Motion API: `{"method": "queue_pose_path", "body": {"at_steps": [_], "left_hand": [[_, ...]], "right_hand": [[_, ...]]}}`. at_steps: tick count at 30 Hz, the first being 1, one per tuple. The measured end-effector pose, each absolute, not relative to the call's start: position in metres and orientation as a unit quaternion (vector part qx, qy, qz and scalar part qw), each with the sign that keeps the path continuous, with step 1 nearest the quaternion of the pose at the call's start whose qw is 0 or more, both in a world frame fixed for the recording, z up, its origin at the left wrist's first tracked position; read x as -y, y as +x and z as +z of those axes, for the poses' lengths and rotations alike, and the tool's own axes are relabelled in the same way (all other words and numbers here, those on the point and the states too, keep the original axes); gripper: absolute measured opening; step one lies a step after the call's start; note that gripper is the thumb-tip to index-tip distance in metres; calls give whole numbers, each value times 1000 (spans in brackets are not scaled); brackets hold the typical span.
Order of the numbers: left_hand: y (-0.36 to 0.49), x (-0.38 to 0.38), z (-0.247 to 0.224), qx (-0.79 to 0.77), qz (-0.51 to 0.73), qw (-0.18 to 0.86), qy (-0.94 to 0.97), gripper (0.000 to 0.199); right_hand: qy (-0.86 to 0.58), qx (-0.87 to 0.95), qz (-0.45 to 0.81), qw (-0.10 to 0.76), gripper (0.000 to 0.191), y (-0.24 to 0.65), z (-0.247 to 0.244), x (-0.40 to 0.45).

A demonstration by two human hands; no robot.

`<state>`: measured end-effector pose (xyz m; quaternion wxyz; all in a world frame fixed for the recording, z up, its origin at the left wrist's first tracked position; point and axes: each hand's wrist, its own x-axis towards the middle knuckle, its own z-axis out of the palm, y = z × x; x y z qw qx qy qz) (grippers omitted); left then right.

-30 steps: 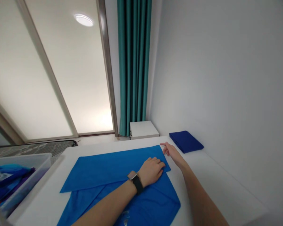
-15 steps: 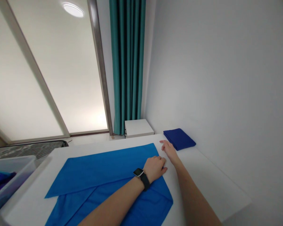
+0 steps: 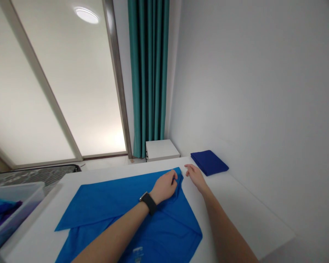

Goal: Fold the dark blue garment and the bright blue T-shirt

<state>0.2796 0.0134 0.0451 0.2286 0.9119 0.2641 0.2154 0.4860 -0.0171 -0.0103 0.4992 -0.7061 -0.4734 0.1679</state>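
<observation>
A bright blue garment (image 3: 106, 197) lies partly folded over on the white table, with a small pale print or label showing near the bottom of the view. My left hand (image 3: 166, 185), wearing a dark watch on its wrist, is closed at the garment's right edge. The fabric there is bunched and slightly raised beside my curled fingers; the fingertips are partly hidden. Just right of the far corner, my right hand (image 3: 195, 176) hovers over or rests on the table, its fingers apart and holding nothing. Beyond it sits a folded navy cloth (image 3: 210, 162).
A clear plastic bin (image 3: 30, 199) with blue and purple fabric stands at the left. The white table (image 3: 244, 212) meets a wall on the right. Past the far edge are a small white cabinet (image 3: 163, 149) and a green curtain (image 3: 149, 80).
My left hand has moved left and away from me, from lying on the garment to closing at its edge, which is now rumpled. My right hand has barely moved.
</observation>
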Motion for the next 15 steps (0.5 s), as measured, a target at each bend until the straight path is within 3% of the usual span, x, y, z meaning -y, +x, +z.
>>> {"method": "queue_pose_path", "body": {"at_steps": [8,15], "left_hand": [[231,-56,28,-325,266,302,856,14],[236,-39,26,-284,318,348,835,10]], "right_hand": [[-694,487,201,491,41,471,-7,12],[-687,504,216,477,39,463,-12,6]]}}
